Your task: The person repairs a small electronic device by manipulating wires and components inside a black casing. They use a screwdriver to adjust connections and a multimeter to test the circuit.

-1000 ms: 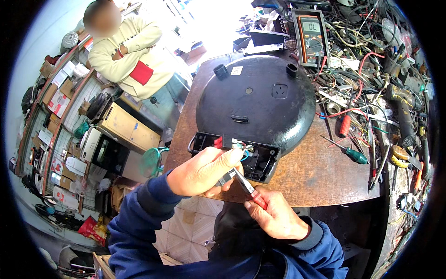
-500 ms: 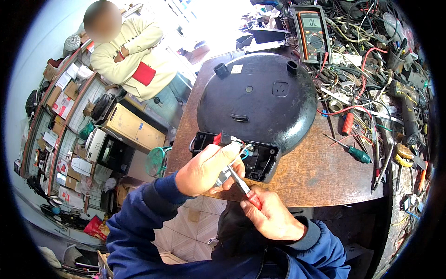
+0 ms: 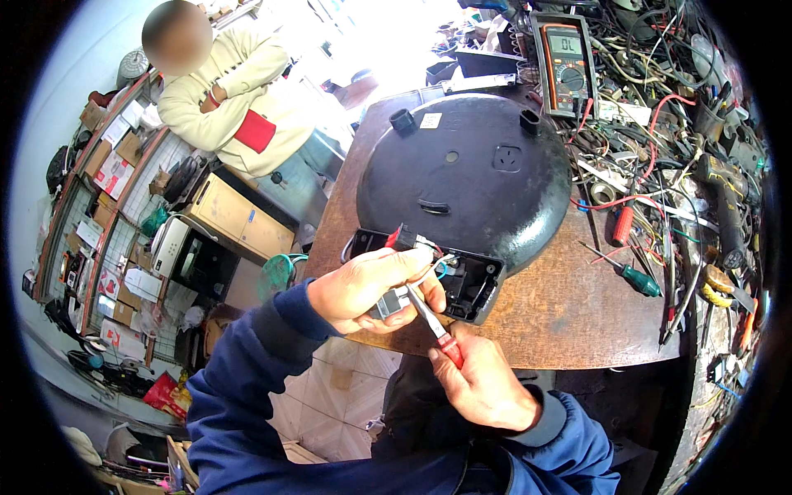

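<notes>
My left hand (image 3: 367,289) is closed around a small grey block-shaped part (image 3: 389,304), whose exact kind I cannot make out. My right hand (image 3: 487,379) grips red-handled pliers (image 3: 432,322), their metal jaws reaching up to the fingers of my left hand. White and blue wires (image 3: 444,264) run by my left fingertips. Just beyond them is an open black plastic housing (image 3: 477,285), with a small black-and-red part (image 3: 402,238) above its near-left portion. Behind the housing, a large round black pan-like appliance (image 3: 462,177) lies with its underside up, showing a socket and short feet.
The wooden table (image 3: 577,330) carries the work. On the right lie a multimeter (image 3: 567,66), a green screwdriver (image 3: 635,276), a red-handled tool (image 3: 623,224) and tangled cables (image 3: 643,124). A person (image 3: 235,91) stands at the far left with folded arms, near loaded shelves (image 3: 115,198).
The view has shifted slightly, so the table things sit a little further right. Both hands keep their grip, with the pliers still at my left fingers.
</notes>
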Motion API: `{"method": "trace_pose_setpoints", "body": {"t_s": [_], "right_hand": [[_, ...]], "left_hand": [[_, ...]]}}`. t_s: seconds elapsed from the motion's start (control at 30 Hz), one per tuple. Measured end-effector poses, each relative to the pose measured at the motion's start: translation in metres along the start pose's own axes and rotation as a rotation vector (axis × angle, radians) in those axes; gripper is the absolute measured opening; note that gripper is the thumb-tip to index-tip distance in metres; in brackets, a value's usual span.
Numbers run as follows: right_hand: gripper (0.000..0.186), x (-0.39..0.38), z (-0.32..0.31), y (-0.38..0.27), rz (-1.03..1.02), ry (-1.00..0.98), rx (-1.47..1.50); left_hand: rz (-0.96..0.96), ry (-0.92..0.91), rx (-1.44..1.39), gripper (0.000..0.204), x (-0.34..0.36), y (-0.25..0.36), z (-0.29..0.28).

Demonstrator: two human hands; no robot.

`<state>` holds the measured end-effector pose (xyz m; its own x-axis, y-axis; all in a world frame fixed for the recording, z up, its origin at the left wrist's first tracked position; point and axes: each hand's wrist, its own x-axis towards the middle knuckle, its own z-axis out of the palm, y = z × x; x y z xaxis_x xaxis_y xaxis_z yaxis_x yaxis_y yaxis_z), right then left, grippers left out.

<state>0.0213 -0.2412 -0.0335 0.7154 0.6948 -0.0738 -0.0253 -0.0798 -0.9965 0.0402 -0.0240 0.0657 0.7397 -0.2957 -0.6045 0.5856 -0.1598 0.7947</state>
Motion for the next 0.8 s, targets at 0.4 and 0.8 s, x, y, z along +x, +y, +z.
{"method": "trace_pose_setpoints", "body": {"t_s": [0.4, 0.8], "right_hand": [[0.014, -0.005, 0.001, 0.015, -0.039, -0.096, 0.260], [0.015, 0.002, 0.013, 0.022, -0.103, -0.052, 0.271]], "left_hand": [[0.002, -0.029, 0.044, 0.073, -0.002, 0.002, 0.005], [0.124, 0.081, -0.128, 0.075, 0.007, -0.017, 0.008]]}}
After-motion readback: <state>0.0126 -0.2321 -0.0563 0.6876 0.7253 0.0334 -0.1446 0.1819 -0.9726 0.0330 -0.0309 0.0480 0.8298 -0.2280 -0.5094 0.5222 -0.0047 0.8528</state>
